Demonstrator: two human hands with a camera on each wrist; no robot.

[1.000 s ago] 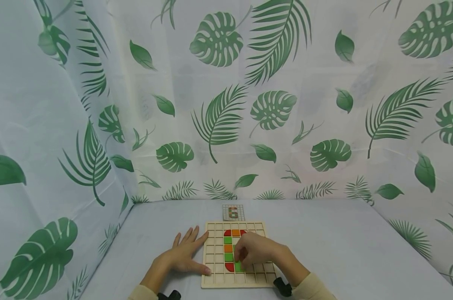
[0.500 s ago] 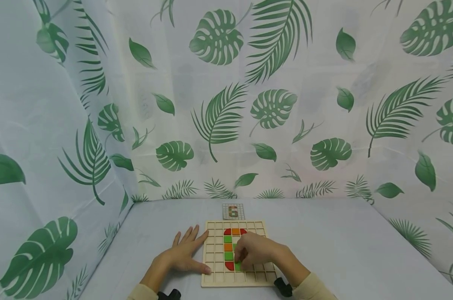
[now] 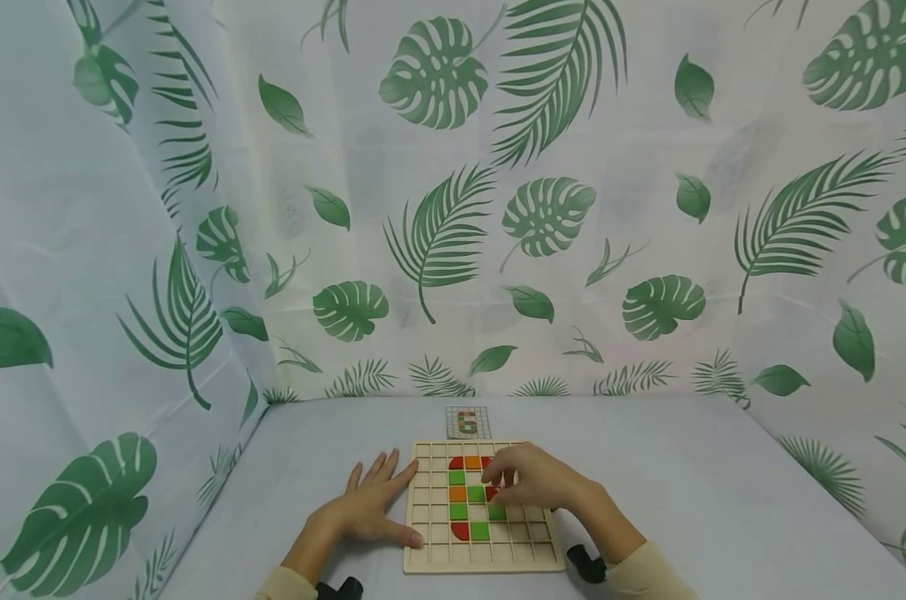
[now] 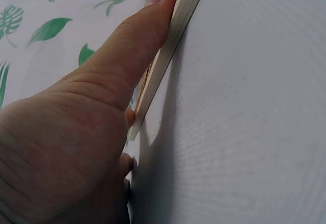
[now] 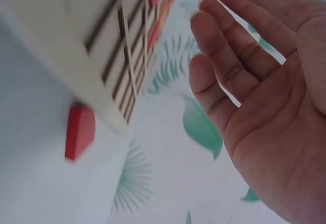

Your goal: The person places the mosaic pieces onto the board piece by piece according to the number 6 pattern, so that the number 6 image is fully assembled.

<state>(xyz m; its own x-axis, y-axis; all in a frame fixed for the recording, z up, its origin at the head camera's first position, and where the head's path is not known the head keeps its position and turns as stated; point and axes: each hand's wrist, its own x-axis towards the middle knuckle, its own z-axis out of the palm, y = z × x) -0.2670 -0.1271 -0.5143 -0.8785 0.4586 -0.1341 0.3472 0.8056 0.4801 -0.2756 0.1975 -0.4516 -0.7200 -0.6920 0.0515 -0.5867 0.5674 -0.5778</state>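
A pale wooden grid board [image 3: 523, 557] lies on the table, with red, orange and green pieces in its cells. My left hand [image 3: 366, 506] is spread at the board's left side, its thumb resting on the frame; the left wrist view shows that thumb [image 4: 135, 43] along the edge. Over the board's right part hovers my right hand [image 3: 546, 479], fingers loosely bent, with no piece visible in its grasp. Near its thumb a red piece [image 3: 492, 493] shows beside a green piece [image 3: 476, 494]; the hand partly hides the upper right cells.
Behind the board lies a small printed card [image 3: 468, 422] with a coloured figure on a grid. In the right wrist view a loose red piece [image 5: 80, 131] lies on the table by the board's edge. Leaf-patterned cloth [image 3: 437, 242] hangs at the back and left.
My right hand has moved up and to the right off the lower cells, and its fingers have spread apart. More green pieces and a red one now show. My left hand stays put.
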